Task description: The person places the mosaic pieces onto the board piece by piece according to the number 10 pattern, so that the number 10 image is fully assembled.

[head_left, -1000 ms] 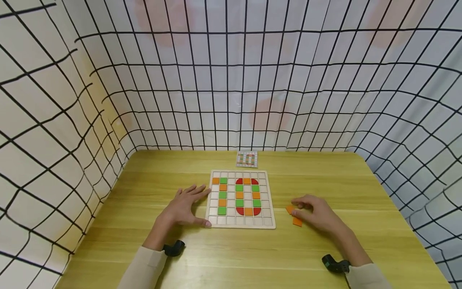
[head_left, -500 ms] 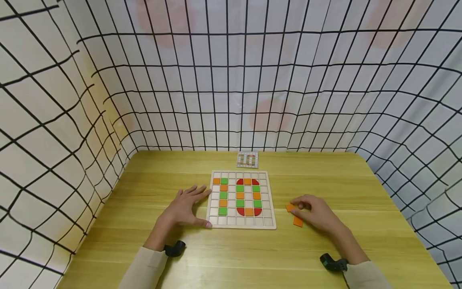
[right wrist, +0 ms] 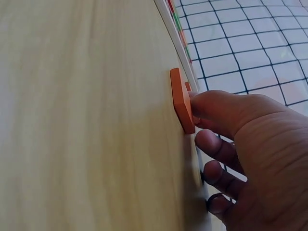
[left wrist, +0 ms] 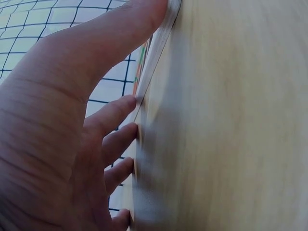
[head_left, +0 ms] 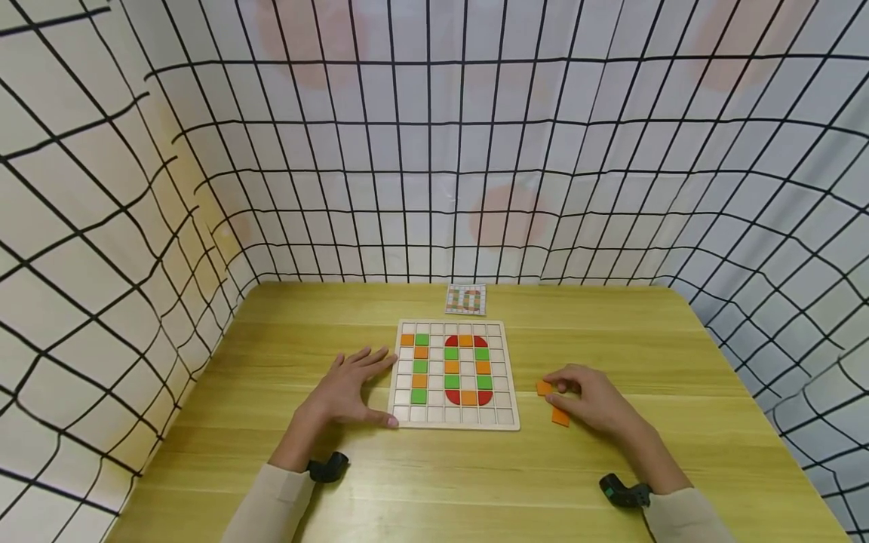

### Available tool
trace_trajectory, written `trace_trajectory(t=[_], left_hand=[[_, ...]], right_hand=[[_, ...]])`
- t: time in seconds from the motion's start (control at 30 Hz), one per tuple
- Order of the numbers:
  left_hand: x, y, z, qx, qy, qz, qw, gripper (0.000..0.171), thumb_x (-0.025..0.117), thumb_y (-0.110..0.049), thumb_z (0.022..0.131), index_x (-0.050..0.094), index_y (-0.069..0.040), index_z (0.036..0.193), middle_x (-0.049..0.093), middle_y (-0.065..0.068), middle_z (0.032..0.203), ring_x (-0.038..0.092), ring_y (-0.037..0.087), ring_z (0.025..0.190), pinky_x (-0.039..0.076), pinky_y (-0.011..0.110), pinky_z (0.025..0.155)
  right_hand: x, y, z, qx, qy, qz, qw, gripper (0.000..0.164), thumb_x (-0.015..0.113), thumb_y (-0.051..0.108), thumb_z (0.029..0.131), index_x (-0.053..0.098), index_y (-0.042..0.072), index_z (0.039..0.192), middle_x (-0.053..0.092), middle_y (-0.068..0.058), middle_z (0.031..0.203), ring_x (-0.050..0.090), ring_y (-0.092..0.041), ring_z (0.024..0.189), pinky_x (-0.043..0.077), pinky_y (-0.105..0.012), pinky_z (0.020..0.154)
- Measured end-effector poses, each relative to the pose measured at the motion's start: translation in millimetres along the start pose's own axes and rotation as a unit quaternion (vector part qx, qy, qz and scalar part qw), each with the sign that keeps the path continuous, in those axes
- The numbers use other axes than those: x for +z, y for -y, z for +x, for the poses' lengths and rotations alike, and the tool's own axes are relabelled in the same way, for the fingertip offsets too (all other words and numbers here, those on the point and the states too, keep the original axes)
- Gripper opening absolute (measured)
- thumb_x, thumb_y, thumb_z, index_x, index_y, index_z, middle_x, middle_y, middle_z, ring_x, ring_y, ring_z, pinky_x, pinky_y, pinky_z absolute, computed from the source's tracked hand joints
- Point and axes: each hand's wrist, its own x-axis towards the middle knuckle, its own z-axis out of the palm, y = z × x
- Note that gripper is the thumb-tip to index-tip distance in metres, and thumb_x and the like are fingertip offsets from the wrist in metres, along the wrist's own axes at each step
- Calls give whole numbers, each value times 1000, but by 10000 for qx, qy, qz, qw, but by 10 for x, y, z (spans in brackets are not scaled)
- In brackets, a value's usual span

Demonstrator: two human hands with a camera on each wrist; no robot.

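A pale square board (head_left: pixel 504 422) with a grid of cells lies mid-table. Orange, green and red tiles in it form the figure 10. My left hand (head_left: pixel 342 388) is spread flat at its left side, thumb at the lower left corner and a fingertip at the left edge. To the right of the board, my right hand (head_left: pixel 591 396) pinches a small orange square tile (head_left: pixel 544 388) between thumb and index finger, low over the table. A second orange tile (head_left: pixel 560 416) lies just below the thumb; in the right wrist view this tile (right wrist: pixel 181 102) partly hides the other one.
Behind the board lies a small card (head_left: pixel 465 299) printed with a similar 10 pattern. The wooden table (head_left: pixel 434 483) ends at the back against a black grid net (head_left: pixel 434 170) over white cloth, which also rises on both sides.
The orange tile at my right fingertips has turned slightly and shifted a little away and toward the board. My left hand stays in place.
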Motion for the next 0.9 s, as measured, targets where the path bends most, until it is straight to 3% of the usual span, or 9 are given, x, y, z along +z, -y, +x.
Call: trace_trajectory(t=[0.43, 0.63, 0.9], left_hand=[[59, 111, 8, 496, -121, -221, 9985, 117, 79, -79, 65, 36, -29, 162, 28, 3, 171, 16, 35, 160, 3, 70, 124], [42, 118, 8, 399, -123, -199, 9989, 114, 78, -79, 66, 37, -30, 161, 29, 0, 170, 18, 33, 160, 5, 69, 125], [8, 86, 33, 247, 18, -102, 9996, 111, 77, -79, 67, 38, -33, 160, 29, -2, 170, 19, 32, 160, 7, 69, 125]], right_hand=[[56, 135, 112, 42, 54, 225, 9997, 29, 78, 35, 93, 73, 18, 116, 62, 8, 92, 54, -13, 84, 47, -26, 74], [78, 299, 190, 72, -51, 421, 9991, 28, 79, 30, 93, 73, 16, 116, 62, 6, 92, 55, -16, 86, 47, -25, 75], [264, 626, 387, -379, -182, 613, 9972, 23, 82, 23, 90, 76, 14, 110, 60, 5, 87, 54, -16, 83, 45, -25, 73]])
